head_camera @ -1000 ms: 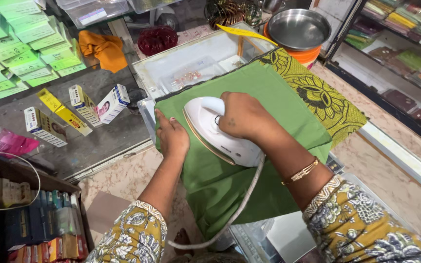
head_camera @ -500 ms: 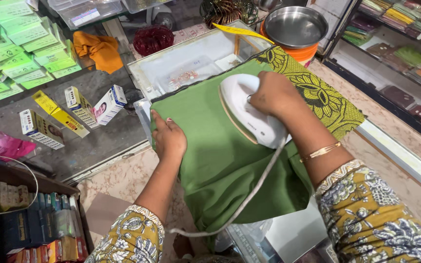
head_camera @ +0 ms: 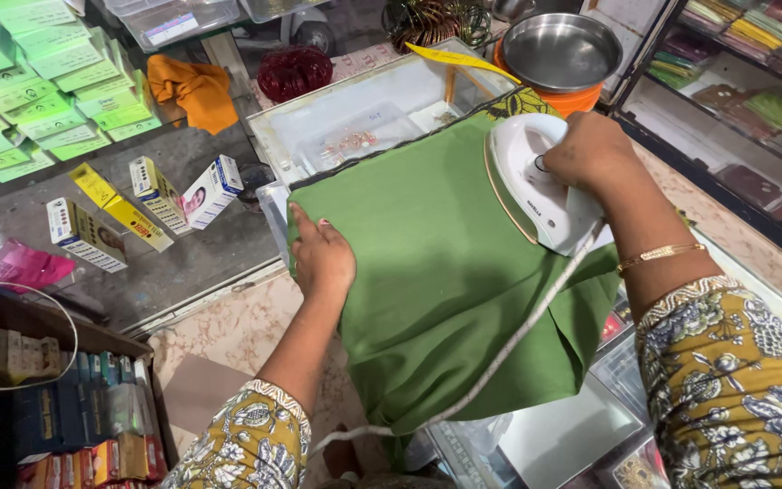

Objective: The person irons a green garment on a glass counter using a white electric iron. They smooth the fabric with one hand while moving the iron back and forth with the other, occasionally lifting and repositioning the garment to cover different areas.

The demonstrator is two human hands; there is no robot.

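On the counter, a green cloth [head_camera: 445, 272] lies spread flat over a glass-topped display case [head_camera: 364, 127], and both hands are down on it. The right hand [head_camera: 590, 149] is wrapped tight around the handle of a white iron [head_camera: 536, 186], which sits on the far right part of the cloth, close to its patterned yellow-and-black border [head_camera: 513, 102]. The iron's pale cord [head_camera: 500, 353] runs back across the cloth toward the person and drops off the near edge. Over on the other side, the left hand [head_camera: 321, 255] lies flat, palm down, fingers together, pressing the near left edge of the cloth; it grasps nothing. Both sleeves are yellow with a floral print, and a thin gold bangle [head_camera: 658, 256] circles the right wrist. Beyond the iron, a steel bowl [head_camera: 558, 50] rests on something orange. Left of the cloth, small white and yellow boxes [head_camera: 151, 204] lie scattered on the grey counter [head_camera: 192, 263], and an orange rag [head_camera: 194, 91] sits farther back beside a dark red ornament [head_camera: 293, 72].
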